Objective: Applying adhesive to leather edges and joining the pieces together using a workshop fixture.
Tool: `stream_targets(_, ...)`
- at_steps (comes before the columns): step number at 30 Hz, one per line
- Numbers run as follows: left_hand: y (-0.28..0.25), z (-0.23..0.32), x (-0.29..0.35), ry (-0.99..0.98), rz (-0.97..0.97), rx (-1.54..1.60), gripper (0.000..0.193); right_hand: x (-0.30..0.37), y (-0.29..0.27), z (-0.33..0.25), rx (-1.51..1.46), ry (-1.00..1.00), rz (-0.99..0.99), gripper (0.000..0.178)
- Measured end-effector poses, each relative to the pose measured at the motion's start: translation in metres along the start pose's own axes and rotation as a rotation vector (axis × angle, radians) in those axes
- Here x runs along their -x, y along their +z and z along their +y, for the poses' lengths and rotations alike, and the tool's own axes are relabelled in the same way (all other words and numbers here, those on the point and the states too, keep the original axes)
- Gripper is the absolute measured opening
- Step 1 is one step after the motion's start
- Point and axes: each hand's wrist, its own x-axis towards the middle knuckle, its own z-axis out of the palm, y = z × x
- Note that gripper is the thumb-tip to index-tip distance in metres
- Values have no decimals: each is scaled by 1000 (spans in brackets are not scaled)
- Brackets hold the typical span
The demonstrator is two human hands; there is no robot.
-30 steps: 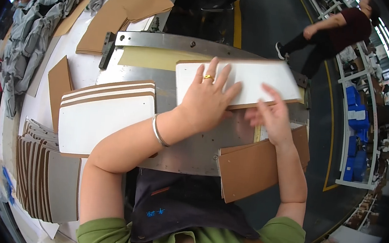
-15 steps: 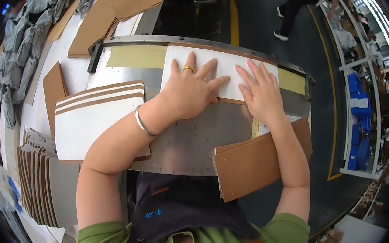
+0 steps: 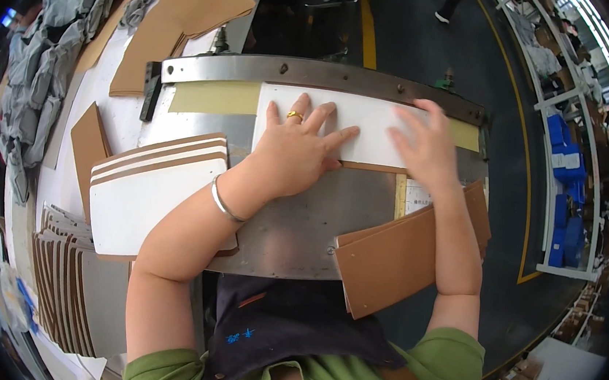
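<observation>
I see a white board (image 3: 373,134) flat on a metal table (image 3: 315,235), its far edge at a long bar (image 3: 345,77), my left hand (image 3: 293,151) spread open on it, my right hand (image 3: 431,152) blurry and loosely open by its right end, brown boards (image 3: 389,260) at the near right.

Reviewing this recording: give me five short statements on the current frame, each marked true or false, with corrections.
1. The left hand rests spread on the white panel. True.
2. The right hand looks blurred. True.
3. The gold ring is on the right hand. False: it is on the left hand.
4. The blue bins stand at the picture's left. False: they stand at its right.
5. A silver bangle circles the left wrist. True.
</observation>
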Motion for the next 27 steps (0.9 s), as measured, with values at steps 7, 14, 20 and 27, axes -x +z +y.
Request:
stream_targets(7,1,8,-9,-23,-50,11,54,-12,-23,52,-1169,857,67,61)
stream_targets(14,-65,-31,104,6,345,349,79,86,-144,91,-1248,20,339,40)
stream_targets(20,-57,-49,233,-403,-15,79,101,182,-170,74,-611,120,18,10)
stream_targets(27,-46,-58,255,-423,52,23,72,113,-124,-17,-306,72,-68,24)
